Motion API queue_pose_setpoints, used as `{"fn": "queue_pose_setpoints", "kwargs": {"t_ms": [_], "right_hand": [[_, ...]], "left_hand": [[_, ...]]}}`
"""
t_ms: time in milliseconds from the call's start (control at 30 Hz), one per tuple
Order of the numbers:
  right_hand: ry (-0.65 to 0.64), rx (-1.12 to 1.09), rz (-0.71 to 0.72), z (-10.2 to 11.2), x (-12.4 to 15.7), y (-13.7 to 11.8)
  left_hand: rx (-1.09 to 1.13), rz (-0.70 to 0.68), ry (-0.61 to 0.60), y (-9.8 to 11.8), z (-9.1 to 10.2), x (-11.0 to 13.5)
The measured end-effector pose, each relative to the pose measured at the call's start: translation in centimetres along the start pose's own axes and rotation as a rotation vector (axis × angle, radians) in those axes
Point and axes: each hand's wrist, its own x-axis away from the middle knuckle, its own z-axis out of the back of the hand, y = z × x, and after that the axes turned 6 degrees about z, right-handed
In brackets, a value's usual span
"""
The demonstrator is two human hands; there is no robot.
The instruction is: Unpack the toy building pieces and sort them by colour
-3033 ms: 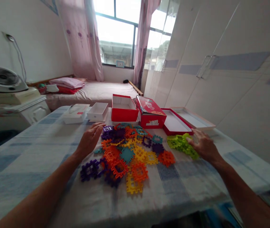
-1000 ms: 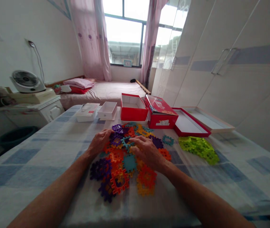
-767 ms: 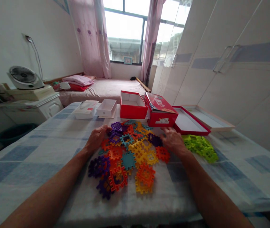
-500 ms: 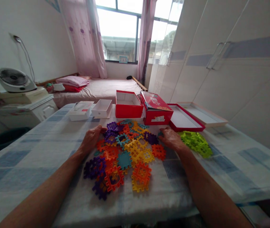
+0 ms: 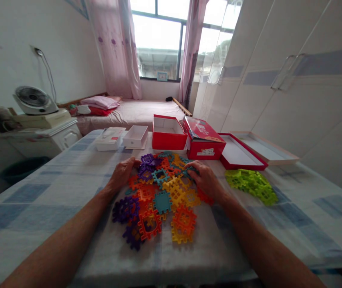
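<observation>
A heap of interlocking plastic tiles in orange, yellow, purple and teal lies between my hands, with a yellow tile [image 5: 175, 191] near its middle. My left hand [image 5: 124, 174] rests at the heap's left edge, fingers curled beside the purple tiles [image 5: 147, 162]; whether they grip one is hidden. Over the heap's right side, my right hand [image 5: 205, 179] has thumb and fingers closed around a teal tile [image 5: 190, 171], partly covered by the fingers. Beneath that hand an orange tile [image 5: 204, 197] shows in part. Nearer me lie an orange tile [image 5: 149, 224] and a purple tile [image 5: 133, 236].
Green tiles [image 5: 252, 185] form a separate pile at the right. Behind the heap stand an open red box [image 5: 169, 141], a second red box [image 5: 207, 149], a red-rimmed lid [image 5: 244, 165], a pale tray [image 5: 267, 148] and white boxes [image 5: 111, 140] on the checked cloth [image 5: 77, 180].
My right hand has moved left from beside the heap to over its right side, with the teal tile. My left hand stays by the purple tiles. The view has turned slightly left.
</observation>
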Motion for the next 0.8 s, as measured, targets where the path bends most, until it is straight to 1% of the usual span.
{"fn": "queue_pose_setpoints", "kwargs": {"t_ms": [67,133,167,233,300,400,433,500,567,633,667,733,800], "right_hand": [[-0.083,-0.017,0.002,-0.6,0.2,-0.6],[-0.162,-0.047,0.0,-0.7,0.4,-1.0],[-0.18,-0.057,0.0,-0.7,0.4,-1.2],[-0.15,-0.061,-0.014,-0.5,0.5,-1.3],[-0.089,-0.076,-0.054,-0.3,0.5,-1.4],[-0.031,-0.15,-0.079,-0.5,0.1,-2.2],[-0.038,-0.166,-0.059,-0.7,-0.2,-2.7],[-0.094,-0.158,0.033,-1.2,-1.0,-3.9],[-0.178,-0.088,0.17,-1.9,-1.9,-5.2],[-0.249,0.03,0.294,-2.8,-2.8,-5.9],[-0.276,0.095,0.33,-3.3,-3.1,-5.9],[-0.3,0.195,0.351,-4.1,-3.5,-5.5],[-0.279,0.218,0.35,-4.8,-3.5,-4.8]], "left_hand": [[-0.002,0.0,0.0,0.0,0.0,0.0],[0.001,-0.003,-0.001,0.0,0.0,-0.1],[0.002,-0.005,-0.002,0.0,0.0,-0.1],[0.003,-0.012,-0.001,0.0,0.0,-0.1],[0.003,-0.02,0.001,0.0,0.0,0.0],[-0.002,-0.03,-0.001,0.2,0.0,0.0],[-0.003,-0.032,-0.006,0.3,0.0,0.0],[0.001,-0.04,-0.009,0.3,-0.1,0.0],[0.007,-0.044,-0.01,0.2,-0.1,0.0],[0.017,-0.039,-0.01,0.0,-0.1,-0.1],[0.022,-0.037,-0.009,-0.1,-0.1,-0.1],[0.029,-0.035,-0.007,-0.1,-0.2,-0.1],[0.033,-0.039,-0.004,-0.1,-0.2,-0.2]]}}
